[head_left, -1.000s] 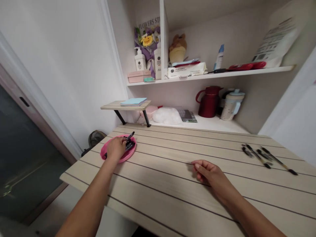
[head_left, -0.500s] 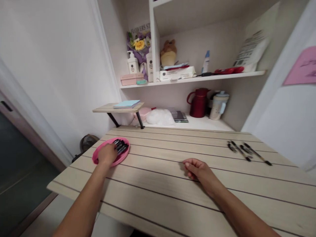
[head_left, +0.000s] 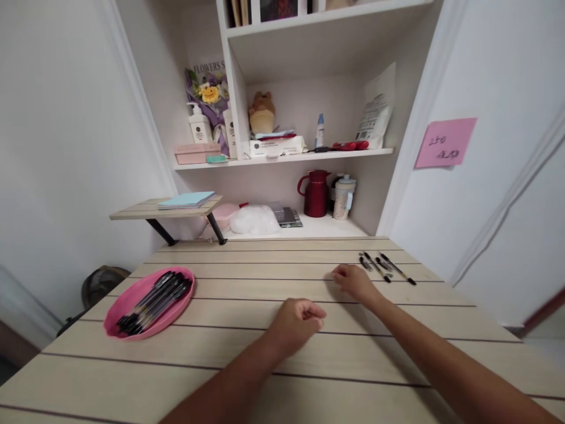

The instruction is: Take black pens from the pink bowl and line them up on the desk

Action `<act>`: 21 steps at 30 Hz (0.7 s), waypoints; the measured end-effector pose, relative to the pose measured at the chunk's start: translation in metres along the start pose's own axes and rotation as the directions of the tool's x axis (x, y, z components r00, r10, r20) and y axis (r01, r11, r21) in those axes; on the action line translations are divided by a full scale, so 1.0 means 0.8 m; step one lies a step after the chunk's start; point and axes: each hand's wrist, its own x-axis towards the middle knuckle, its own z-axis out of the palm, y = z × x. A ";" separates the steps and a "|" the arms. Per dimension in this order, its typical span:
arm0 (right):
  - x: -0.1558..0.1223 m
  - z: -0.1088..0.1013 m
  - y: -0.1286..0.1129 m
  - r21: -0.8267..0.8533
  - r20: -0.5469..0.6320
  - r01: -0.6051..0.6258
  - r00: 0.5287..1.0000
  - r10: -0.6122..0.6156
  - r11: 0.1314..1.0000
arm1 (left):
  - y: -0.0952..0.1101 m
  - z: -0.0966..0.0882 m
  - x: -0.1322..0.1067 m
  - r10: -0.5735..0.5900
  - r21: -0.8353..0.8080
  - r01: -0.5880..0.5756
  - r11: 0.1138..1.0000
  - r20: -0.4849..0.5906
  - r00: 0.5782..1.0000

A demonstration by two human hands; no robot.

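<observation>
My left hand (head_left: 296, 325) hovers over the middle of the desk, fingers curved with a gap to the thumb and nothing visible between them. Farther forward and right, my right hand (head_left: 354, 282) has its fingers bent together, pointing left; no object shows in them. Just beyond it lie several black-ended pens (head_left: 377, 268) and short dark pieces, too small to make out clearly. At the left, a pink oval tray (head_left: 115, 315) holds a bundle of clear-barrelled pens with black ends (head_left: 159, 299). Neither hand touches the tray or the loose pens.
A small raised shelf (head_left: 136, 209) with blue paper (head_left: 188, 199) stands at the desk's back left. Behind the desk, a white shelf unit (head_left: 309, 227) holds a red jug (head_left: 316, 195), a tumbler (head_left: 344, 199) and a white plastic bag (head_left: 253, 221).
My left hand has left the pink tray and moved right to mid-desk. My right hand has moved closer to the loose pens. The view has turned right.
</observation>
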 end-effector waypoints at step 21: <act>0.003 -0.046 0.052 -0.134 -0.151 -0.184 0.975 0.164 0.974 | -0.029 0.024 0.030 -0.177 -0.395 0.154 0.906 -0.022 0.984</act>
